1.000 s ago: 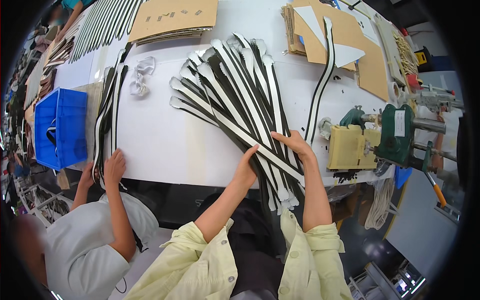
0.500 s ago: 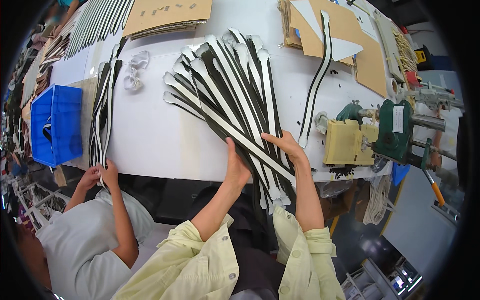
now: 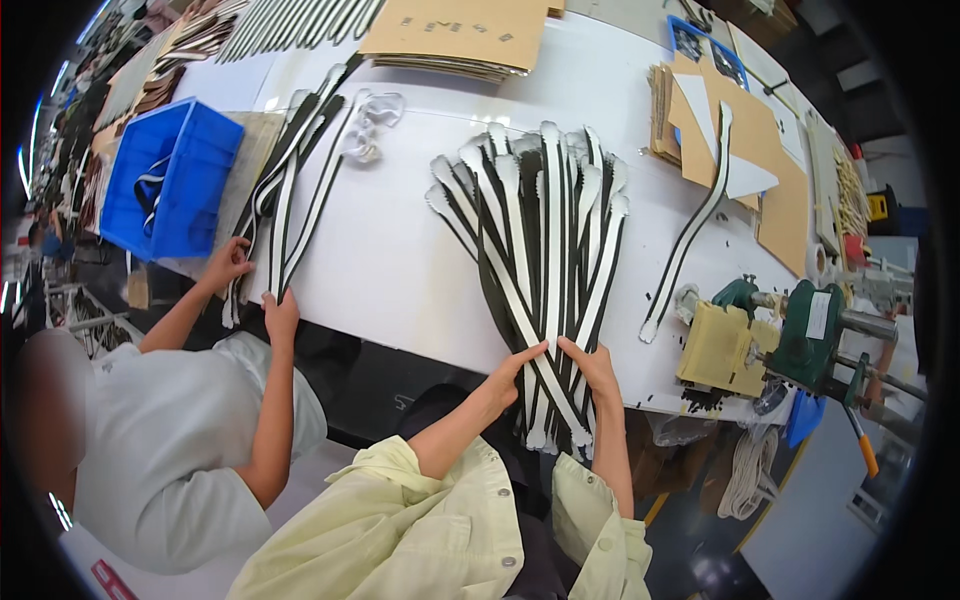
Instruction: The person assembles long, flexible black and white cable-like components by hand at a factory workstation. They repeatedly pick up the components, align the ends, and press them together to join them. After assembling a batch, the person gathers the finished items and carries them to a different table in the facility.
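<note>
A thick bundle of black-and-white strips (image 3: 553,230) with scalloped, flared ends fans out over the table's front edge, its lower ends hanging past it. My left hand (image 3: 513,378) wraps the bundle's left side, its thumb lying on the white face of a strip. From the right side my right hand (image 3: 595,372) grips the same bundle, the thumb almost meeting the left one. Most of the fingers are hidden behind the strips. One lone strip (image 3: 690,225) of the same kind lies curved on the table to the right, apart from both hands.
At my left a co-worker handles similar strips (image 3: 287,210) beside a blue bin (image 3: 190,185). Stacked brown cardboard (image 3: 450,35) lies at the back. A green clamping machine (image 3: 800,335) with an orange-handled lever stands at the right, near a yellow block (image 3: 722,348).
My view has turned leftward. My hands have drawn closer together on the bundle, thumbs now nearly touching, and its strips stand more upright. The co-worker's hands have moved apart, spreading their strips.
</note>
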The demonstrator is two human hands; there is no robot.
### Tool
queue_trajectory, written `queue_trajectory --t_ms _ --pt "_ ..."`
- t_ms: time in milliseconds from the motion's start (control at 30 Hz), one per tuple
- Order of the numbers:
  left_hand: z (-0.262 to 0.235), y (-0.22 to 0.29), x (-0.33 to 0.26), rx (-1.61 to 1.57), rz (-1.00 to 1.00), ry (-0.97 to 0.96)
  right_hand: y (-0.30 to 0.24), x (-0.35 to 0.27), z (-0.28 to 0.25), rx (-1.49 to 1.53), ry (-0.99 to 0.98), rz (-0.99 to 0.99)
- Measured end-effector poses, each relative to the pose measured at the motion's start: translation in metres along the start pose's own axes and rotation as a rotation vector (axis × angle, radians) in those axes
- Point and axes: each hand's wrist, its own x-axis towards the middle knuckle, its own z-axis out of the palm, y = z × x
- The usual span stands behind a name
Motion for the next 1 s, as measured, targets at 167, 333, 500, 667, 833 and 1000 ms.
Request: queue_trajectory --t_ms 167,333,500,667,833,1000 --pt "-0.001 -0.006 -0.011 0.009 -0.026 -0.094 0.012 -0.016 0.006 -0.076 -0.010 -0.125" --pt "-0.013 -0.039 -0.025 0.072 0.034 -0.111 0.032 -0.047 -0.004 0.028 -0.124 -0.146" --pt "-0.007 -0.067 -0.055 0.035 0.045 -0.150 0.030 -0.092 -0.012 -0.117 -0.115 -0.372" --pt "0.003 -0.120 -0.098 -0.122 0.104 -0.284 0.021 -0.170 -0.031 -0.529 0.003 -0.445" --pt "0.003 -0.191 -0.146 -0.156 0.098 -0.392 0.033 -0.261 -0.055 -0.680 -0.003 -0.564" --pt "-0.010 -0.270 -0.208 -0.092 0.029 -0.444 0.078 -0.356 -0.077 -0.670 -0.018 -0.598"
